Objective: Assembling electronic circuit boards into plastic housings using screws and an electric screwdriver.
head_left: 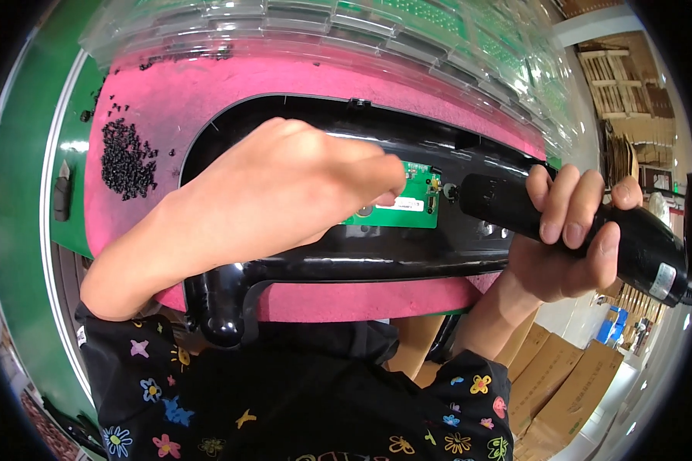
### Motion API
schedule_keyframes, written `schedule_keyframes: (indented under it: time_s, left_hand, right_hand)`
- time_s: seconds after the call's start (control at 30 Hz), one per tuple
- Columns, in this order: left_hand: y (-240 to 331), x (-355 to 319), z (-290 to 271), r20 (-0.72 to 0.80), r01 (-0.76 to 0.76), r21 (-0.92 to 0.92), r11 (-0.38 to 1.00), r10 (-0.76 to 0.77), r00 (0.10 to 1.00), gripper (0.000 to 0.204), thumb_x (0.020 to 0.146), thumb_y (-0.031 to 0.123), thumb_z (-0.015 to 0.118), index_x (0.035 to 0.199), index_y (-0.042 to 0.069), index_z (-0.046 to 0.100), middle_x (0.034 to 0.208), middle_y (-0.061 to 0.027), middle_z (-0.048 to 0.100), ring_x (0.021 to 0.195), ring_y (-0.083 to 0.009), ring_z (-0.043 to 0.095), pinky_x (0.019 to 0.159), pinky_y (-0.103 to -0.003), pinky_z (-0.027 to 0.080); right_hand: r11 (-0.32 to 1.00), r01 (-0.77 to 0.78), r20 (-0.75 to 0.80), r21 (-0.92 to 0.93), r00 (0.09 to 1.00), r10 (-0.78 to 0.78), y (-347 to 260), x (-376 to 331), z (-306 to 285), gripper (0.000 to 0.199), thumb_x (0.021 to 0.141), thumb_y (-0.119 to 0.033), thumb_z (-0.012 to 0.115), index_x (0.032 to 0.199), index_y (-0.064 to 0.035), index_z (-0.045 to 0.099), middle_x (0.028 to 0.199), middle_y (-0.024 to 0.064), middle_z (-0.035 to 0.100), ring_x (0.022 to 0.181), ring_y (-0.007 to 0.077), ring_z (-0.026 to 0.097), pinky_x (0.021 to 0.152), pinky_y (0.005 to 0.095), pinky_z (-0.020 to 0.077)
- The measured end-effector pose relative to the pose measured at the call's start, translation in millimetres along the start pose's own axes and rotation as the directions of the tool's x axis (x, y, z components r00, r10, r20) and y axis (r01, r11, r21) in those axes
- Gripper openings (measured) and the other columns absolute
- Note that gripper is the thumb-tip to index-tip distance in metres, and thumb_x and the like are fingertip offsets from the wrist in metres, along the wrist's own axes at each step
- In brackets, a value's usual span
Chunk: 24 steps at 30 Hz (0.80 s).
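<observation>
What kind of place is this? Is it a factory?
Probably yes, an assembly workbench in a factory. A hand holds an electric screwdriver at a green circuit board in a black plastic housing, with loose black screws on the pink mat and cardboard boxes nearby.

My desk [23, 192] is green under bright overhead glare, with a pink mat [207, 92] laid across it. Beyond the mat, clear plastic trays [438, 31] are stacked; right of it stand wooden pallets [619, 84], and cardboard boxes [561, 384] sit on the floor below.
</observation>
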<state>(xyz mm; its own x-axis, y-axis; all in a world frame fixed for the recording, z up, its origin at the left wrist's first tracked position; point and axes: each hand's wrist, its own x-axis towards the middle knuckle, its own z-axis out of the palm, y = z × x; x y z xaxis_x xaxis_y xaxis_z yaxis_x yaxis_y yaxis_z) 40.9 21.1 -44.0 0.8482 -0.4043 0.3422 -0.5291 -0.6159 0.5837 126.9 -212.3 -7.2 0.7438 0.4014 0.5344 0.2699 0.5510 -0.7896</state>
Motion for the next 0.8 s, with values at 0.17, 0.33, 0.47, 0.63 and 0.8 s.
schedule_keyframes:
  time_s: [0.17, 0.33, 0.47, 0.63, 0.8]
  left_hand:
    - [-0.7, 3.1, -1.9, -0.228, 0.072, -0.016, 0.997, -0.074, 0.971, 0.01, 0.08, 0.003, 0.068, 0.088, 0.001, 0.062, 0.073, -0.0088, 0.062, 0.063, -0.0239, 0.063, 0.055, -0.032, 0.05]
    - [1.2, 3.0, -3.0, -0.202, 0.077, -0.014, 0.997, -0.078, 0.976, 0.01, 0.08, 0.0, 0.067, 0.089, 0.0, 0.062, 0.072, -0.0097, 0.062, 0.062, -0.0234, 0.063, 0.056, -0.032, 0.05]
    - [-0.2, 3.0, -2.1, -0.219, 0.053, 0.001, 0.999, -0.052, 0.974, 0.01, 0.08, 0.0, 0.067, 0.089, -0.001, 0.061, 0.073, -0.0107, 0.062, 0.063, -0.024, 0.063, 0.056, -0.033, 0.05]
    - [-2.8, 2.8, -2.6, -0.244, 0.031, -0.001, 1.0, -0.031, 0.969, 0.01, 0.081, -0.001, 0.066, 0.089, -0.002, 0.06, 0.074, -0.0121, 0.062, 0.063, -0.0259, 0.062, 0.056, -0.034, 0.049]
    - [-4.4, 0.7, -7.4, -0.29, 0.014, 0.021, 1.0, -0.007, 0.957, 0.011, 0.081, 0.001, 0.067, 0.09, -0.002, 0.06, 0.073, -0.0129, 0.061, 0.062, -0.028, 0.062, 0.055, -0.035, 0.048]
  right_hand:
    - [0.997, -0.046, 0.016, -0.06, 0.999, 0.047, 6.9, 2.0, 2.7, 0.033, 0.088, -0.02, 0.058, 0.117, -0.0125, 0.046, 0.065, 0.001, 0.045, 0.055, 0.0139, 0.043, 0.058, 0.0325, 0.0352]
    - [0.997, -0.043, 0.068, -0.059, 0.997, 0.047, 11.9, 6.2, 0.8, 0.031, 0.09, -0.018, 0.056, 0.119, -0.012, 0.046, 0.065, 0.0012, 0.044, 0.054, 0.0142, 0.043, 0.057, 0.0322, 0.0347]
    - [0.995, -0.098, 0.279, -0.032, 0.955, 0.104, 17.1, 20.7, -2.2, 0.041, 0.084, -0.018, 0.067, 0.119, -0.0102, 0.046, 0.065, 0.0006, 0.046, 0.052, 0.0133, 0.045, 0.055, 0.0309, 0.0377]
    - [0.989, -0.148, 0.442, 0.028, 0.889, 0.12, 27.6, 35.3, 2.3, 0.045, 0.079, -0.02, 0.073, 0.114, -0.0078, 0.046, 0.064, 0.0007, 0.048, 0.049, 0.0121, 0.044, 0.051, 0.0291, 0.0385]
    - [0.966, -0.249, 0.397, -0.076, 0.881, 0.258, 21.2, 35.9, 5.6, 0.035, 0.084, -0.028, 0.069, 0.108, -0.0139, 0.047, 0.064, -0.0052, 0.045, 0.052, 0.0075, 0.042, 0.06, 0.028, 0.0355]
